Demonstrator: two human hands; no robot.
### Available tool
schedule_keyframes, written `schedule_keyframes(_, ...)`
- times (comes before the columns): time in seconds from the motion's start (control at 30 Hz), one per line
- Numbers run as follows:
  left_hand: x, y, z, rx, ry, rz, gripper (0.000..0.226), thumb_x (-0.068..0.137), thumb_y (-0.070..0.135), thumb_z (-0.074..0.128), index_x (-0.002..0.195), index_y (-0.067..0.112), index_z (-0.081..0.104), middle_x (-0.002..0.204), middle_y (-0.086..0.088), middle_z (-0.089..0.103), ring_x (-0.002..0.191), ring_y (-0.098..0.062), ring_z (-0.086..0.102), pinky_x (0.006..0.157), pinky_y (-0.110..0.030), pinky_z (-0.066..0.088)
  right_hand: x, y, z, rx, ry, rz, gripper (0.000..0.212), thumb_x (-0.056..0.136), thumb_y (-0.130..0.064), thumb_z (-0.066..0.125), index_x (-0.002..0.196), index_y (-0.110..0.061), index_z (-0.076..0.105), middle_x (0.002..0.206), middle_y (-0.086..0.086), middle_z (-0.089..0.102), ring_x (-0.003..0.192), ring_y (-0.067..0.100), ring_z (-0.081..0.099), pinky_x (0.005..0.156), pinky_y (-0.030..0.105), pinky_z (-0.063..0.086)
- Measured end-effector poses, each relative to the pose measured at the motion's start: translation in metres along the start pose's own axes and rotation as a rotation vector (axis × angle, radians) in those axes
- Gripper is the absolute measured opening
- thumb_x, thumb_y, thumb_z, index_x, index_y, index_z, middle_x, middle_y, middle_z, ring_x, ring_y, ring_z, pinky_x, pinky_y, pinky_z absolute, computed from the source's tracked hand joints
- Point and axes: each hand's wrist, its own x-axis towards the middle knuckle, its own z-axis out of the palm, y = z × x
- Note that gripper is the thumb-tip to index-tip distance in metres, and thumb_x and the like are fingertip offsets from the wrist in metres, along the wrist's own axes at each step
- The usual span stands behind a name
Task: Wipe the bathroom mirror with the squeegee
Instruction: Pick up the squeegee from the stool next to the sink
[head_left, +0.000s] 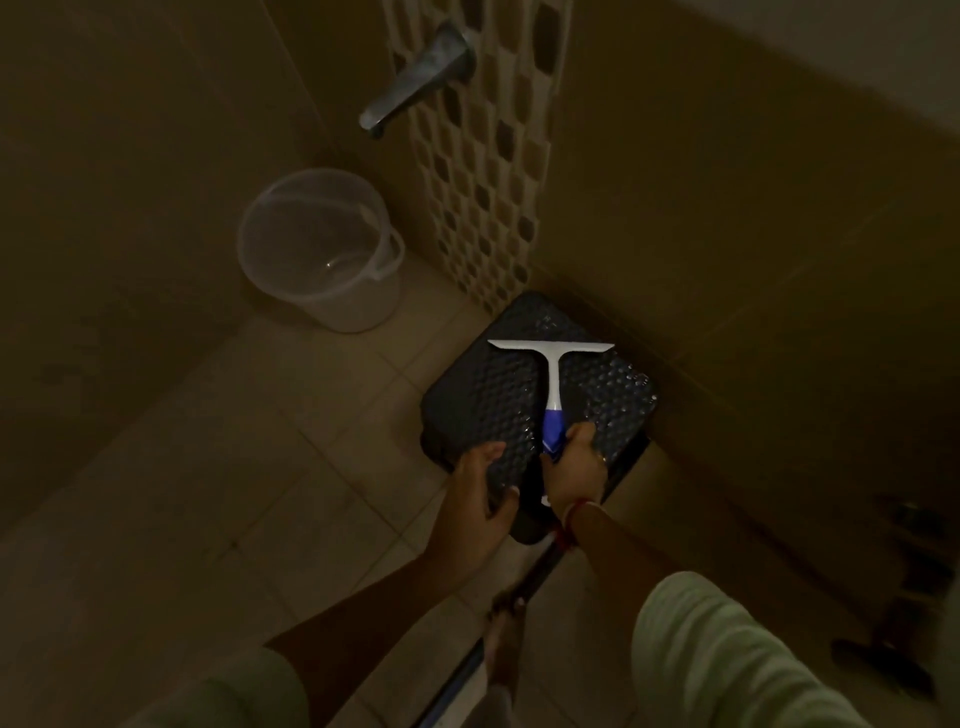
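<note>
A white squeegee (554, 364) with a blue grip lies flat on a black textured stool (483, 395) standing on the floor by the wall corner. Its blade points away from me. My right hand (574, 465) wraps the blue end of the handle at the stool's near edge. My left hand (480, 486) grips the stool's near left rim, fingers over the top. No mirror is in view.
A translucent plastic bucket (319, 249) stands on the tiled floor at the back left, under a metal tap (415, 78) on the wall. A mosaic tile strip (483, 171) runs down the wall. A dark long-handled tool (893, 613) leans at the right. The room is dim.
</note>
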Motion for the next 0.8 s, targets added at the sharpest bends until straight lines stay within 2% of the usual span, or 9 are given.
schedule_keyframes(0.13,-0.007,0.006,-0.007,-0.021,0.005,-0.049,0.046,0.084,0.009,0.062,0.126,0.015,0.044,0.121,-0.002,0.054,0.116,-0.012,0.050,0.096,-0.023,0.042,-0.012,-0.007,-0.014,0.112,-0.025,0.027,0.043,0.081,-0.012,0.066,0.115,-0.013,0.041,0.110,0.016,0.064,0.097,0.033,0.064,0.077,0.032,0.049)
schedule_keyframes(0.27,-0.019,0.030,-0.012,0.083,0.061,-0.051,0.041,0.087,0.017,0.059,0.125,0.015,0.043,0.121,-0.001,0.053,0.111,-0.008,0.049,0.090,-0.021,0.041,-0.040,-0.015,-0.045,0.139,0.029,-0.043,0.047,0.083,-0.021,0.064,0.124,-0.018,0.042,0.115,0.008,0.060,0.080,0.013,0.055,0.058,0.013,0.036)
schedule_keyframes(0.3,-0.023,0.039,-0.013,0.100,0.082,-0.043,0.039,0.088,0.018,0.058,0.125,0.014,0.043,0.121,-0.001,0.052,0.110,-0.007,0.047,0.089,-0.019,0.038,-0.049,-0.015,-0.057,0.105,0.042,-0.085,0.045,0.083,-0.025,0.064,0.122,-0.021,0.042,0.114,0.006,0.060,0.078,0.013,0.056,0.057,0.015,0.039)
schedule_keyframes(0.37,-0.030,0.060,-0.015,0.107,0.100,-0.030,0.036,0.089,0.021,0.056,0.122,0.018,0.042,0.118,0.003,0.048,0.107,-0.004,0.045,0.086,-0.017,0.037,-0.071,-0.016,-0.081,0.056,0.046,-0.167,0.040,0.084,-0.029,0.062,0.117,-0.024,0.040,0.113,0.004,0.061,0.080,0.017,0.064,0.065,0.029,0.053)
schedule_keyframes(0.43,-0.035,0.085,-0.019,0.082,0.098,-0.015,0.031,0.089,0.022,0.055,0.115,0.025,0.040,0.113,0.008,0.047,0.106,-0.007,0.047,0.085,-0.021,0.042,-0.092,-0.016,-0.106,0.050,0.041,-0.251,0.038,0.085,-0.029,0.061,0.116,-0.026,0.040,0.114,0.001,0.060,0.080,0.016,0.066,0.070,0.037,0.057)
schedule_keyframes(0.53,-0.050,0.131,-0.025,0.040,0.091,0.073,0.025,0.089,0.019,0.055,0.100,0.033,0.037,0.099,0.017,0.047,0.099,-0.009,0.053,0.087,-0.037,0.050,-0.127,-0.015,-0.151,0.079,0.098,-0.378,0.038,0.084,-0.029,0.061,0.117,-0.028,0.040,0.117,-0.002,0.059,0.079,0.013,0.066,0.069,0.033,0.056)
schedule_keyframes(0.67,-0.080,0.199,-0.027,0.027,0.149,0.222,0.020,0.092,0.026,0.049,0.089,0.043,0.040,0.091,0.015,0.053,0.089,0.003,0.055,0.085,-0.036,0.050,-0.178,-0.006,-0.210,0.173,0.223,-0.520,0.039,0.083,-0.028,0.064,0.117,-0.027,0.044,0.111,-0.009,0.059,0.078,0.003,0.064,0.069,0.017,0.055)
schedule_keyframes(0.73,-0.102,0.237,-0.023,-0.002,0.185,0.339,0.015,0.092,0.030,0.044,0.089,0.045,0.040,0.090,0.016,0.052,0.089,0.007,0.051,0.085,-0.034,0.047,-0.206,0.000,-0.244,0.191,0.297,-0.590,0.037,0.081,-0.030,0.064,0.114,-0.028,0.045,0.103,-0.014,0.057,0.076,0.003,0.062,0.067,0.020,0.055)
schedule_keyframes(0.8,-0.124,0.270,-0.021,-0.007,0.193,0.469,0.008,0.090,0.037,0.039,0.090,0.045,0.040,0.091,0.017,0.051,0.091,0.006,0.050,0.086,-0.032,0.041,-0.228,0.002,-0.275,0.211,0.367,-0.665,0.034,0.080,-0.031,0.062,0.110,-0.029,0.045,0.099,-0.011,0.059,0.072,0.006,0.061,0.063,0.027,0.055)
